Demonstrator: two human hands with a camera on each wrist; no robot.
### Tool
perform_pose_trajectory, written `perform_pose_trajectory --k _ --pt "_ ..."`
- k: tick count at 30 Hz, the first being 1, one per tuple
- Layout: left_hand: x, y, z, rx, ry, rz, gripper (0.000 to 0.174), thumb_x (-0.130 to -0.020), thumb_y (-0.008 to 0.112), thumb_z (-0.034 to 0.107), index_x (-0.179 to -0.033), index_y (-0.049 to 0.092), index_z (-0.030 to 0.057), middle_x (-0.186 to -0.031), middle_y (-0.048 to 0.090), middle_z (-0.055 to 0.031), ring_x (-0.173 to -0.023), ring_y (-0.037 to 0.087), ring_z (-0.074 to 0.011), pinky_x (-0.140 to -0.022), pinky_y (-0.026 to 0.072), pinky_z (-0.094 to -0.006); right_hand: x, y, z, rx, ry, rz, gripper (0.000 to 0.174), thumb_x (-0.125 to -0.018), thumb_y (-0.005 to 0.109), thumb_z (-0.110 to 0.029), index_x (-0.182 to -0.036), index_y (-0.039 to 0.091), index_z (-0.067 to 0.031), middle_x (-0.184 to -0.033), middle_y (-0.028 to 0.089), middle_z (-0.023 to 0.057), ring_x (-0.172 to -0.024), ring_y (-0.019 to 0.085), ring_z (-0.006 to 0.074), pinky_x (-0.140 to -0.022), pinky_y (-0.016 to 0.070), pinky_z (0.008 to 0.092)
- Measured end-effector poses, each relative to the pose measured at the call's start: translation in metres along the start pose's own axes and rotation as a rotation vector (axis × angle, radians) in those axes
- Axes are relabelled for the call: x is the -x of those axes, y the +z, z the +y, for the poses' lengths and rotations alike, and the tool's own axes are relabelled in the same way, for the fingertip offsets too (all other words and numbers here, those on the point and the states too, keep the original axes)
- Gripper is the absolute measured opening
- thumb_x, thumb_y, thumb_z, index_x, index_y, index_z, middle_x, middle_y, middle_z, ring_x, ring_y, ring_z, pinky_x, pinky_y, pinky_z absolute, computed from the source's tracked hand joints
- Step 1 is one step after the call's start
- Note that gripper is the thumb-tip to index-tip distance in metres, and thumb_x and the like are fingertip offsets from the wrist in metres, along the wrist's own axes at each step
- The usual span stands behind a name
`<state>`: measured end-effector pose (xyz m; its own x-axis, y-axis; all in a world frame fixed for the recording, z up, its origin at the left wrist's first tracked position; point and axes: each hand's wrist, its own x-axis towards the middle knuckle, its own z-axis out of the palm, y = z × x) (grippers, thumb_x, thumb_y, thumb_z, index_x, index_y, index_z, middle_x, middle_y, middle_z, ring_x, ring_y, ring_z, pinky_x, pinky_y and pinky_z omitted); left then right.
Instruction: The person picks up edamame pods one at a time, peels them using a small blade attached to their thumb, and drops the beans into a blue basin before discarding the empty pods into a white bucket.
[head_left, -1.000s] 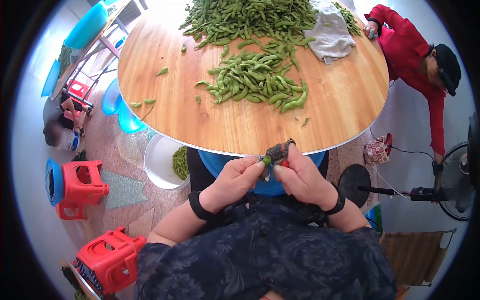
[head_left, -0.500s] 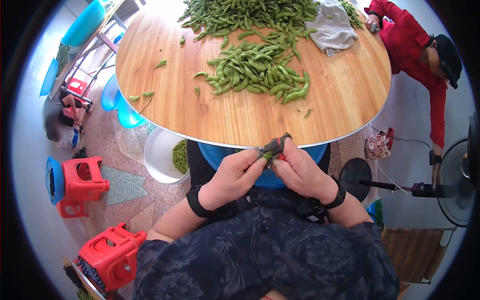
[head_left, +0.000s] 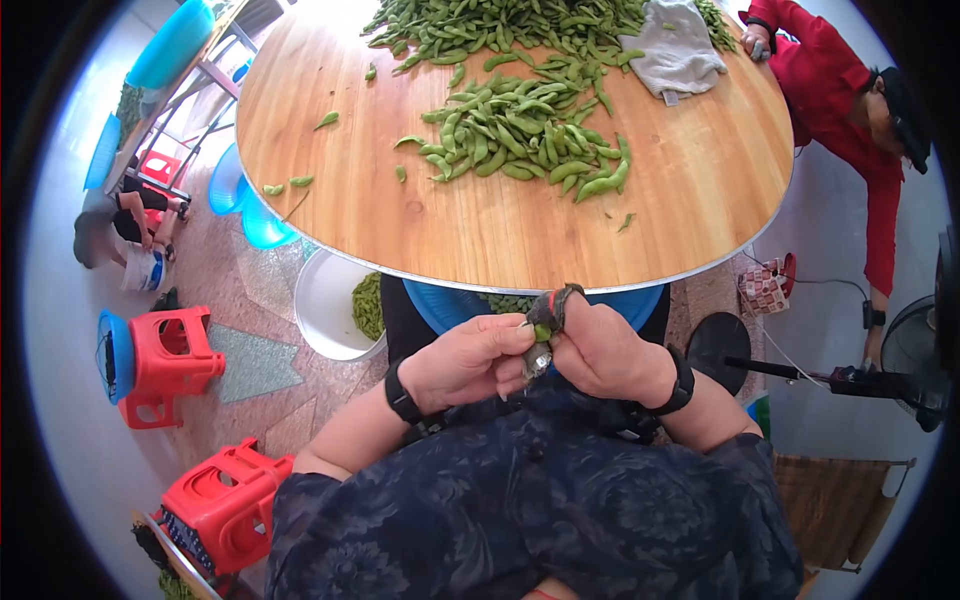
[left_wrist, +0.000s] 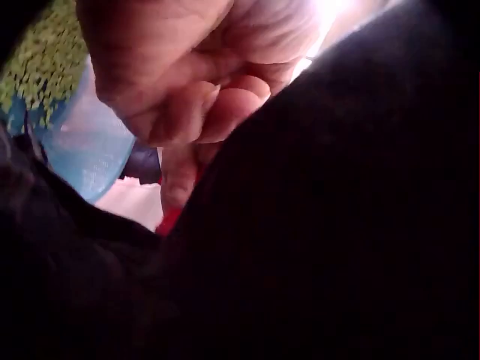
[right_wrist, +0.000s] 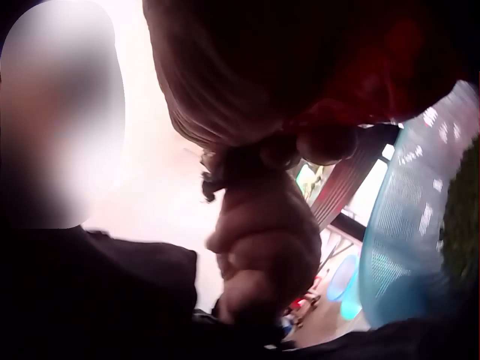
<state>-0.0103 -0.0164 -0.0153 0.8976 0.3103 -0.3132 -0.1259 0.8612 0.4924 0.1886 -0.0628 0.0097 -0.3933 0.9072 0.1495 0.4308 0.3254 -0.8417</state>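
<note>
In the head view, my left hand (head_left: 470,355) and right hand (head_left: 610,345) meet in front of the table edge. Thumb and fingers of the left hand pinch a green soybean pod (head_left: 543,332), partly hidden between the hands. The right hand grips it from the other side. A dark wrap with a red band (head_left: 553,303) sits at the right hand's fingers. Below the pod a dark piece with a silvery tip (head_left: 541,362) shows. The left wrist view shows curled left fingers (left_wrist: 217,112). Beneath the hands is a blue basket (head_left: 430,305) holding shelled green beans (left_wrist: 45,56).
A round wooden table (head_left: 340,190) bears a small heap of pods (head_left: 520,135), a larger pile behind, and a grey cloth (head_left: 675,50). A white basin (head_left: 318,310) stands at left, near red stools (head_left: 170,355). A person in red (head_left: 830,100) and a fan (head_left: 910,350) are at right.
Both hands stay together at the pod while their fingers shift slightly. The pod and the silvery-tipped piece have turned a little. The head view has shifted, showing more of the beans in the basket.
</note>
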Motion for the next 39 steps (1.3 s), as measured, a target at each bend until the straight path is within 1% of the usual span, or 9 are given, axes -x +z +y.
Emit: perform_pose_trajectory --k 5,8,10,16,24,27,29,32,39 --pt "-0.005 -0.001 -0.009 0.208 0.072 -0.228 0.022 -0.098 0.052 0.025 -0.089 0.057 0.0058 -0.06 0.046 0.0006 -0.053 0.044 -0.012 -0.056 0.0379 -0.0276 -0.008 -0.012 0.005 0.306 -0.307 -0.007 0.017 -0.08 0.055 -0.001 -0.095 0.047 0.0017 -0.068 0.057 0.0178 -0.064 0.061 0.038 -0.054 0.0484 0.0411" --pt "-0.001 0.0 0.001 0.062 0.006 -0.224 0.026 -0.096 0.053 0.023 -0.079 0.058 0.0042 -0.058 0.048 -0.0003 -0.053 0.048 -0.013 -0.054 0.039 -0.0283 -0.011 -0.027 -0.005 0.055 -0.218 -0.149 0.016 -0.084 0.053 -0.003 -0.099 0.048 0.0 -0.069 0.057 0.014 -0.062 0.061 0.0317 -0.055 0.0483 0.0384" --pt "0.001 0.005 0.013 -0.058 -0.044 -0.195 0.027 -0.095 0.054 0.021 -0.075 0.057 0.0036 -0.058 0.049 -0.0009 -0.053 0.048 -0.0128 -0.052 0.0389 -0.0277 -0.016 -0.038 -0.012 -0.328 0.11 -0.403 0.011 -0.089 0.049 -0.005 -0.1 0.048 -0.0024 -0.069 0.056 0.0101 -0.062 0.059 0.0247 -0.057 0.047 0.0345" --pt "0.005 -0.005 0.023 -0.525 -0.051 -0.133 0.028 -0.097 0.056 0.023 -0.077 0.062 0.0037 -0.063 0.053 0.0011 -0.055 0.048 -0.006 -0.054 0.0388 -0.0217 -0.02 -0.041 -0.003 -0.422 0.089 -0.504 0.008 -0.093 0.045 -0.007 -0.1 0.047 -0.0041 -0.071 0.056 0.0046 -0.059 0.054 0.0172 -0.055 0.0437 0.0298" --pt "0.008 0.016 0.034 -1.041 0.162 -0.096 0.025 -0.1 0.05 0.02 -0.103 0.067 0.0009 -0.073 0.056 0.0009 -0.065 0.048 -0.0071 -0.061 0.0423 -0.0245 -0.02 -0.037 0.0 -0.72 0.372 -0.573 0.008 -0.095 0.049 -0.013 -0.101 0.048 -0.0069 -0.077 0.059 0.0001 -0.049 0.045 0.0054 -0.043 0.0353 0.0212" --pt "0.01 0.02 0.029 -1.106 0.2 -0.032 0.024 -0.1 0.05 0.017 -0.1 0.065 -0.001 -0.073 0.056 -0.0001 -0.068 0.049 -0.0083 -0.064 0.0439 -0.0262 -0.022 -0.035 0.001 -0.557 0.319 -0.551 0.01 -0.094 0.05 -0.013 -0.101 0.048 -0.0066 -0.078 0.058 0.0035 -0.047 0.046 0.0118 -0.043 0.0375 0.0252" --pt "0.013 0.013 0.025 -1.108 0.22 0.002 0.023 -0.099 0.05 0.017 -0.097 0.064 -0.0008 -0.072 0.055 0.0 -0.067 0.048 -0.0079 -0.062 0.0429 -0.0256 -0.02 -0.022 0.017 -0.278 -0.12 -0.319 0.011 -0.089 0.051 -0.01 -0.098 0.046 -0.0054 -0.071 0.057 0.0117 -0.047 0.052 0.0264 -0.044 0.042 0.0354" --pt "0.017 0.003 0.025 -1.095 0.22 0.081 0.022 -0.099 0.05 0.017 -0.092 0.062 -0.0004 -0.07 0.053 0.0009 -0.065 0.046 -0.0066 -0.06 0.0408 -0.0243 -0.023 -0.035 -0.011 0.116 0.088 -0.347 0.015 -0.085 0.054 -0.01 -0.094 0.043 -0.0027 -0.063 0.054 0.0192 -0.055 0.055 0.0408 -0.05 0.0445 0.0462" --pt "0.045 -0.017 0.017 -0.927 0.202 0.291 0.023 -0.099 0.05 0.016 -0.084 0.059 0.0002 -0.067 0.052 0.0024 -0.061 0.047 -0.005 -0.056 0.0381 -0.0215 -0.014 -0.031 -0.001 0.327 0.073 -0.289 0.021 -0.085 0.055 -0.013 -0.092 0.041 0.0008 -0.059 0.053 0.0205 -0.06 0.058 0.0425 -0.055 0.0451 0.0497"
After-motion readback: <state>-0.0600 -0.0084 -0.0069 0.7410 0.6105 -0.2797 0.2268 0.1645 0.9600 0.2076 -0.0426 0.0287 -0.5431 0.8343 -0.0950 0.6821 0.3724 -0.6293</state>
